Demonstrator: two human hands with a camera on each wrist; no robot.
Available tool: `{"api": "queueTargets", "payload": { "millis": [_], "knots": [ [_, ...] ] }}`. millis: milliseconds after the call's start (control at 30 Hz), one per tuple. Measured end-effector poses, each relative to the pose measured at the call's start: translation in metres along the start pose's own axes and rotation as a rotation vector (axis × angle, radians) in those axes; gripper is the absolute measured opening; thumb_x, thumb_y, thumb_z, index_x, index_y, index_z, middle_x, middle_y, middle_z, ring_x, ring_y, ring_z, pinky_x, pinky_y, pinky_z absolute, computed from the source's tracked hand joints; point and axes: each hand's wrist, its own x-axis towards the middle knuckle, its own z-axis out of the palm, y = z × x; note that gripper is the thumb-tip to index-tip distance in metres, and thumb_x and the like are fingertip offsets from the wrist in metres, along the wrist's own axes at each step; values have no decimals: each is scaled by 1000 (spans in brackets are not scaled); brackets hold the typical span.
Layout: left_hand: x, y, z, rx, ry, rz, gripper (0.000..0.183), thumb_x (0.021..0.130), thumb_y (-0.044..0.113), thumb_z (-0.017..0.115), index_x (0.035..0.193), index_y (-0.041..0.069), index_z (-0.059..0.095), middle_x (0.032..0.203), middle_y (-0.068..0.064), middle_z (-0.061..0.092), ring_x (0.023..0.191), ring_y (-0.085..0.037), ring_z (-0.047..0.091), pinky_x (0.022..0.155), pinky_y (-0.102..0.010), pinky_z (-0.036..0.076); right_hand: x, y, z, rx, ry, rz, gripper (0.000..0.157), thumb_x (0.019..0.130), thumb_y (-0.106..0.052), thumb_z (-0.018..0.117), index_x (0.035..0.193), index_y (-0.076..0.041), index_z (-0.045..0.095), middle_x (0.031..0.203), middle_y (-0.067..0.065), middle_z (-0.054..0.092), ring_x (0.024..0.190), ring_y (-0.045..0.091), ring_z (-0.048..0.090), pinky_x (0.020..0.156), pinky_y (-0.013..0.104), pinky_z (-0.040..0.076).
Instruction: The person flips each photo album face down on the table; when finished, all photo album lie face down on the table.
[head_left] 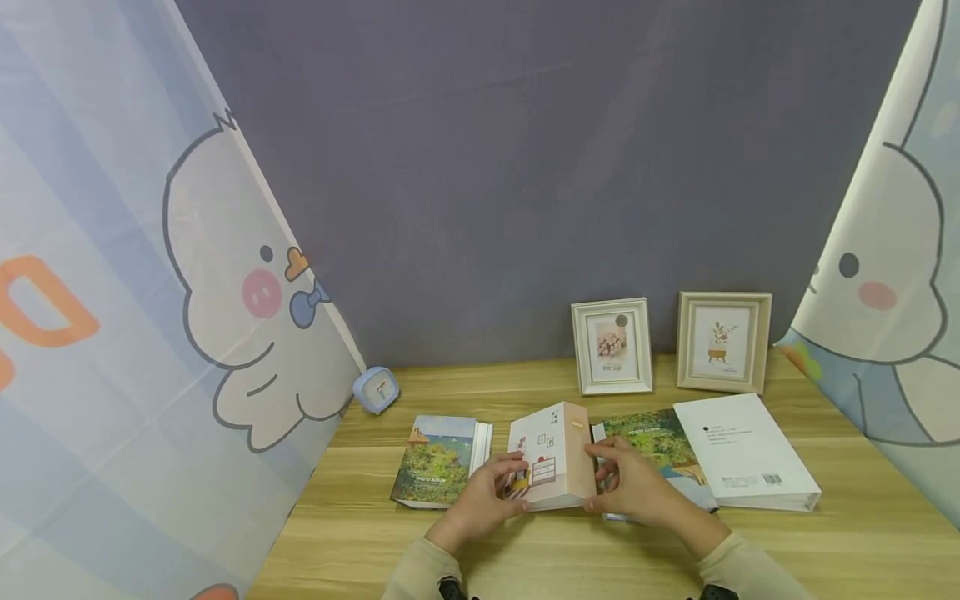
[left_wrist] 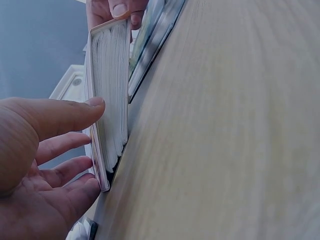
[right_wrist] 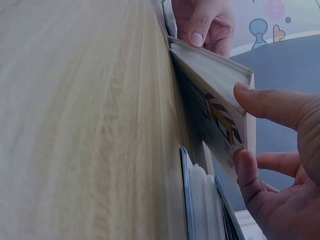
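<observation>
A thick photo album with a pale, illustrated cover is tilted over the table, its peach spine raised on the right. My right hand grips the spine side, thumb at the lower edge and fingers around the spine. On the other side, my left hand holds the album, fingers against the front cover and thumb by the lower edge. White page edges show between the covers in the left wrist view. In the right wrist view, the right thumb presses the spine's corner.
Left of the hands lies a green landscape photo album. Another green album lies to the right, partly under a white album. Behind stand two picture frames; a blue clock sits at the back left.
</observation>
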Motion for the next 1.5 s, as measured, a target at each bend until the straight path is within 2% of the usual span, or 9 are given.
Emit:
{"api": "queueTargets", "payload": {
  "millis": [567,833,1033,1300,1500],
  "knots": [
    [2,-3,-3,-13,-3,9,55,83,-8,81,135,-4,64,157,-15,45,151,-36,36,121,-36,32,-2,1,1,-19,-25,-10,91,72,-21,99,145,9,55,133,15,51,87,22,58,66,27,56],
    [2,-6,-4,-7,-12,12,55,84,-5,82,136,-4,64,158,-14,44,151,-36,36,120,-33,32,-3,2,2,-34,-28,-10,90,71,-20,99,144,12,55,130,15,52,88,21,59,66,27,56],
    [2,-9,-3,-4,0,3,55,84,-3,84,136,0,65,157,-10,45,149,-33,40,119,-32,36,-2,3,2,-29,-41,1,90,71,-17,98,144,13,54,130,15,52,89,21,59,66,27,56],
    [2,-7,0,65,28,8,55,82,1,87,133,2,68,154,-7,49,145,-32,46,119,-37,39,-3,8,4,-84,-51,-6,89,73,-18,98,143,13,55,122,13,53,89,19,60,67,26,57],
    [2,-6,2,141,51,0,56,80,6,89,133,5,70,153,-3,51,143,-30,48,117,-33,40,-5,7,4,-129,-66,-36,83,73,-15,97,140,15,57,114,9,55,85,17,59,66,25,56]
  ]
}}
